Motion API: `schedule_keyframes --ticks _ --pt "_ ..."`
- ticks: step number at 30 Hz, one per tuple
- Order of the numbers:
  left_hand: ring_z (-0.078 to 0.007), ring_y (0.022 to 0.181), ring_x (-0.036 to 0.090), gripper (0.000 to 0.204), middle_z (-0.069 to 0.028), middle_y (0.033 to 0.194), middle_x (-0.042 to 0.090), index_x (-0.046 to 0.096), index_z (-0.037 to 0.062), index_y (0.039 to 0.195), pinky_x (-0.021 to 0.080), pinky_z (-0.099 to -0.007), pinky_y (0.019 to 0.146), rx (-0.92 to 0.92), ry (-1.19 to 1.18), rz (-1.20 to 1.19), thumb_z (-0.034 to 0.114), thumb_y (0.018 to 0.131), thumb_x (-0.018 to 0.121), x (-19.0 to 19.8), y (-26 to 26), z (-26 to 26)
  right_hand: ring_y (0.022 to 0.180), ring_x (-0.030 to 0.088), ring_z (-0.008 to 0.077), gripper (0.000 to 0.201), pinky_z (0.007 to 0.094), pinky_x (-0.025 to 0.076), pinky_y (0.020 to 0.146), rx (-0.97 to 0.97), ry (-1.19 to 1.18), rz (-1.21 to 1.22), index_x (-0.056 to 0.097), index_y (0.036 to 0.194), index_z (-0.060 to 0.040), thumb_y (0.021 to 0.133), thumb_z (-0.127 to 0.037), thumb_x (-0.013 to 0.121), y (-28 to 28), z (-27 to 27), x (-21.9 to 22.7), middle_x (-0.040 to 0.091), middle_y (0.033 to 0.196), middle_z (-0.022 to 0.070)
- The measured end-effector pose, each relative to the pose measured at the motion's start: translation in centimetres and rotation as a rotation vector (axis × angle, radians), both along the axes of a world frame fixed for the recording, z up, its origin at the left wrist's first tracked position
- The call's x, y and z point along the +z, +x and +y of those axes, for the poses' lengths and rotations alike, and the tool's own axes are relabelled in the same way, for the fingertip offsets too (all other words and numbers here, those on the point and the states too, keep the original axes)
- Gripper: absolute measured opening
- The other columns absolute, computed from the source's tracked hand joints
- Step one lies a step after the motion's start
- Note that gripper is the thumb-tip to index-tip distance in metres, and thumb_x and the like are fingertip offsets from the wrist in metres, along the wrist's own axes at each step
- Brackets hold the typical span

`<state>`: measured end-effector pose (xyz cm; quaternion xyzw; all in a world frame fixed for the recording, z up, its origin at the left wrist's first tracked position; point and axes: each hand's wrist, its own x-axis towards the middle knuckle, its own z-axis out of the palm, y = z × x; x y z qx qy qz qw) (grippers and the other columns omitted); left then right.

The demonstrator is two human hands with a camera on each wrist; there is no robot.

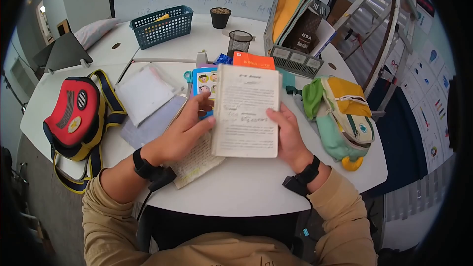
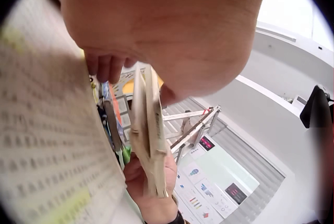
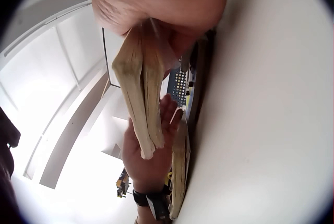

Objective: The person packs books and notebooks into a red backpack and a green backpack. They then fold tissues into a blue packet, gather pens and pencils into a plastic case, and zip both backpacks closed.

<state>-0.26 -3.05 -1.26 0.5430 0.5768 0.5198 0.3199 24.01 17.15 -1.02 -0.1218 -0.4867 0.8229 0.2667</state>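
A thick, worn paperback book [image 1: 246, 113] with yellowed pages is held up over the table, a printed page with handwriting facing me. My right hand [image 1: 291, 140] grips its right edge, thumb on the page and fingers behind. At the left edge is my left hand [image 1: 183, 130], fingers loosely spread and thumb tip right at the page border. In the right wrist view, the left palm [image 3: 146, 164] faces the book's pages [image 3: 136, 99], which part into two thick halves. Under my left forearm lies another printed book [image 1: 197, 162] with yellow highlighting.
A red and navy bag [image 1: 74, 118] lies left, a green and yellow backpack [image 1: 345, 118] right. Papers in a clear sleeve [image 1: 148, 93] are beside the left arm. Behind stand a teal basket [image 1: 162, 27], a potted plant [image 1: 220, 18], a mesh pen cup [image 1: 240, 42] and a file holder [image 1: 298, 61].
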Motion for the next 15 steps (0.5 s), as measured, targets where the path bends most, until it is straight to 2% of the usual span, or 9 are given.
schedule_keyframes --ticks 1,4,5,8,11,14,15 --pt "-0.0291 0.150 0.056 0.070 -0.0176 0.153 0.062 0.038 0.0019 0.175 0.044 -0.0475 0.129 -0.025 -0.047 0.028 0.015 0.113 0.066 0.7 -0.2 -0.5 0.138 0.073 0.0273 0.050 0.0420 0.061 0.117 -0.053 0.039 -0.018 0.053 0.162 0.0010 0.115 -0.014 0.057 0.0 0.4 -0.3 0.071 0.153 0.0169" --pt "-0.0382 0.146 0.057 0.075 -0.0187 0.147 0.065 0.051 0.0018 0.166 0.045 -0.0508 0.127 -0.248 0.042 0.682 0.004 0.093 0.070 3.1 -1.5 -1.2 0.142 0.070 0.0314 0.054 0.0465 0.059 0.119 -0.048 -0.180 0.102 0.052 0.163 0.0010 0.114 -0.022 0.052 0.0 2.7 -1.9 0.068 0.156 0.0185" --pt "-0.0431 0.145 0.054 0.075 -0.0199 0.146 0.065 0.064 -0.0003 0.151 0.039 -0.0506 0.132 -0.278 0.015 0.640 0.001 0.077 0.073 2.5 -1.9 -1.0 0.146 0.067 0.0348 0.061 0.0499 0.057 0.122 -0.033 -0.194 0.075 0.049 0.167 0.0008 0.113 -0.030 0.049 0.1 3.0 -1.9 0.064 0.160 0.0201" --pt "-0.0396 0.140 0.057 0.056 -0.0160 0.137 0.069 0.076 0.0026 0.133 0.041 -0.0509 0.128 -0.366 0.058 0.818 0.003 0.077 0.075 3.5 -2.2 -1.3 0.146 0.067 0.0357 0.066 0.0506 0.056 0.123 -0.014 -0.255 0.079 0.045 0.170 0.0009 0.114 -0.033 0.049 0.2 3.0 -1.4 0.063 0.161 0.0202" --pt "-0.0360 0.135 0.059 0.046 -0.0121 0.125 0.069 0.082 0.0062 0.122 0.041 -0.0516 0.125 -0.342 -0.023 0.888 0.004 0.076 0.076 5.1 -1.1 -1.6 0.148 0.066 0.0363 0.068 0.0520 0.056 0.123 0.000 -0.251 0.102 0.043 0.172 0.0005 0.113 -0.035 0.049 0.1 3.2 -1.9 0.063 0.162 0.0208" --pt "-0.0337 0.127 0.062 0.041 -0.0104 0.118 0.065 0.083 0.0088 0.119 0.046 -0.0505 0.118 -0.397 0.135 0.825 -0.002 0.081 0.073 4.3 -2.4 -1.4 0.149 0.065 0.0366 0.068 0.0528 0.056 0.123 0.024 -0.264 0.100 0.043 0.172 0.0003 0.113 -0.034 0.049 0.1 3.0 -1.7 0.062 0.163 0.0210" --pt "-0.0317 0.126 0.064 0.038 -0.0097 0.117 0.065 0.082 0.0079 0.120 0.048 -0.0489 0.116 -0.379 0.140 0.718 -0.003 0.084 0.072 4.6 -2.9 -1.6 0.149 0.065 0.0367 0.068 0.0528 0.056 0.123 0.037 -0.262 0.108 0.043 0.172 0.0001 0.113 -0.035 0.049 0.1 3.0 -1.6 0.062 0.163 0.0210"
